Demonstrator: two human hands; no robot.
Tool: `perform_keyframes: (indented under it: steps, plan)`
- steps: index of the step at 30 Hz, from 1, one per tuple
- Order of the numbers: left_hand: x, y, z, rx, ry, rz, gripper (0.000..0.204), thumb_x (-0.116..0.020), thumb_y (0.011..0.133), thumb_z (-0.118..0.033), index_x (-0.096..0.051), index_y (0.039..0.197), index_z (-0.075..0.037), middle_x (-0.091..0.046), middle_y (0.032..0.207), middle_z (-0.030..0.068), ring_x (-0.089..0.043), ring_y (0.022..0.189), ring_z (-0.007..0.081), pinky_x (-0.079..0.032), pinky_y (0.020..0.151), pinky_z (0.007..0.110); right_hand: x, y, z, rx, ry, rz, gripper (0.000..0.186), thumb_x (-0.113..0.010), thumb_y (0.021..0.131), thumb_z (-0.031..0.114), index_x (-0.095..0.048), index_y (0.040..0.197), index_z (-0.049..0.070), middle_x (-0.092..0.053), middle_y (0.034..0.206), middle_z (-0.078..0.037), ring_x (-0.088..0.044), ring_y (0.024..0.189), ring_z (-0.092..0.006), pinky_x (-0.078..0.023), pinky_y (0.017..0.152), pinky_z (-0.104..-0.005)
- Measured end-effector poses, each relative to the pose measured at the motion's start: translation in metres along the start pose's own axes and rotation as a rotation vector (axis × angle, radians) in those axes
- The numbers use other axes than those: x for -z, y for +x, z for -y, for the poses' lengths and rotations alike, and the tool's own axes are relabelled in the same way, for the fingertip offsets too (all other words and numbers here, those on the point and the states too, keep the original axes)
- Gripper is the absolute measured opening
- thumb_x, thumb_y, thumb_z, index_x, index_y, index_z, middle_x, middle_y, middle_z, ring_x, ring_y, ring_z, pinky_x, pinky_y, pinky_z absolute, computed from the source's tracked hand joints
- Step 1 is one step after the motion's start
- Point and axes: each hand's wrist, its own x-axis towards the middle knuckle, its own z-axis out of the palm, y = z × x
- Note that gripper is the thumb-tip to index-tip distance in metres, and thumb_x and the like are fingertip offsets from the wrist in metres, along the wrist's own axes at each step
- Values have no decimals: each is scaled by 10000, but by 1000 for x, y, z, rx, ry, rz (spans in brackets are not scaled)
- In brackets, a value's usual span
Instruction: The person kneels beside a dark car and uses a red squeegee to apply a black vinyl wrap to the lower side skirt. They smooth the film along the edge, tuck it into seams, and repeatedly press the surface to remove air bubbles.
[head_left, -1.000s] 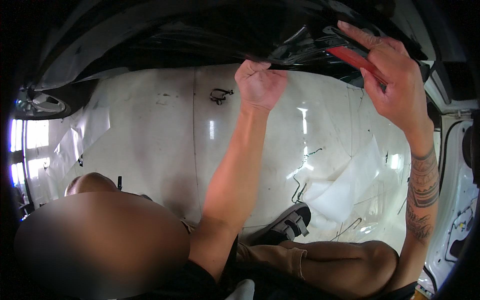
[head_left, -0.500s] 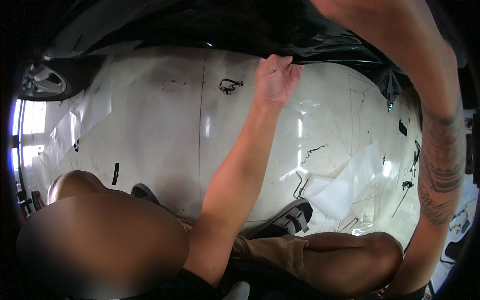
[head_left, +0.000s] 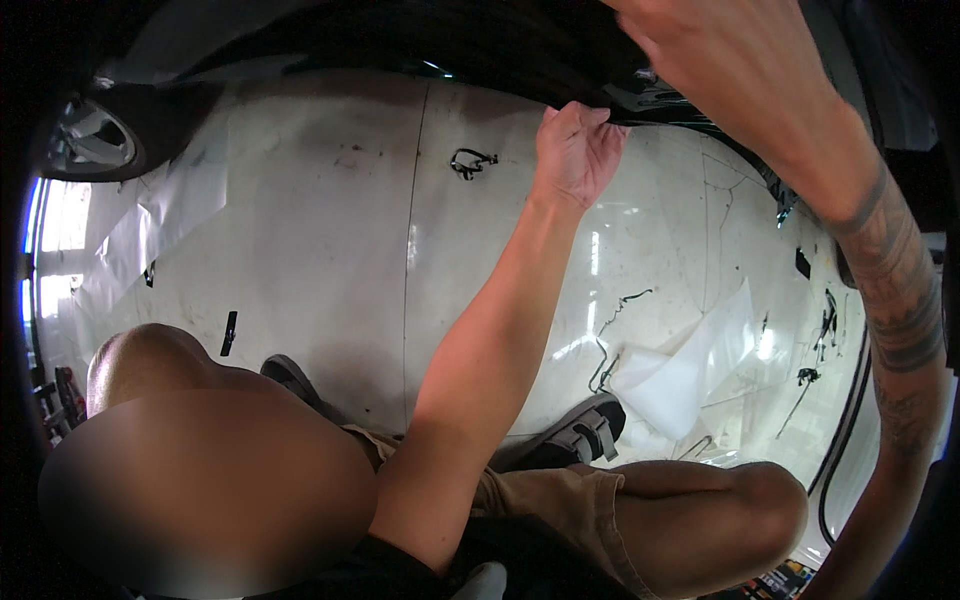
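Note:
A glossy black car panel with black film (head_left: 480,50) along its lower edge spans the top of the view. My left hand (head_left: 582,155) reaches up to that edge, palm toward me, its fingers curled around the film's rim. Higher up and to the right, my right hand (head_left: 700,55) lies over the dark surface; its fingertips are cut off or hidden, so I cannot see what they hold. Below my right wrist, a crinkled loose end of film (head_left: 783,198) hangs from the panel.
A car wheel (head_left: 95,140) stands at the far left. On the pale, shiny floor (head_left: 310,220) lie a tangled black strip (head_left: 470,163), thin black scraps, a white backing sheet (head_left: 665,385) and clear sheeting (head_left: 160,225). My shoe (head_left: 585,430) is near the white sheet.
My right hand and forearm have shifted, bringing more of the hand's back into view. The left hand keeps its grip, appearing slightly farther right. Less of the loose film end shows.

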Motion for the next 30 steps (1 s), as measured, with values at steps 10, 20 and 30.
perform_keyframes:
  steps: [10, 20, 30]
  plan:
    - [19, 5, 0, -15, 71, 1, 99, -510, 786, 7, -547, 722, -59, -601, 878, 92, -589, 881, 243, -529, 770, 377, 35, -15, -27, 38, 133, -57, 121, -607, 805, 78, -582, 907, 18, -563, 775, -126, -595, 672, -290, -469, 576, -381]
    - [6, 4, 6, -13, 75, -18, 153, -519, 803, -50, -535, 653, -78, -585, 826, 60, -536, 781, 221, -500, 791, 347, -13, -68, -29, 40, -178, 102, 296, -622, 844, 69, -568, 1135, 72, -586, 941, -99, -633, 807, -260, -504, 612, -345]
    - [28, 15, 15, 55, -24, 112, 130, -529, 784, -38, -618, 877, -18, -650, 1016, 93, -591, 965, 262, -483, 906, 363, 5, -102, -62, 61, 75, -19, 223, -612, 907, 99, -590, 1122, 45, -650, 1000, -125, -659, 848, -291, -533, 681, -333]
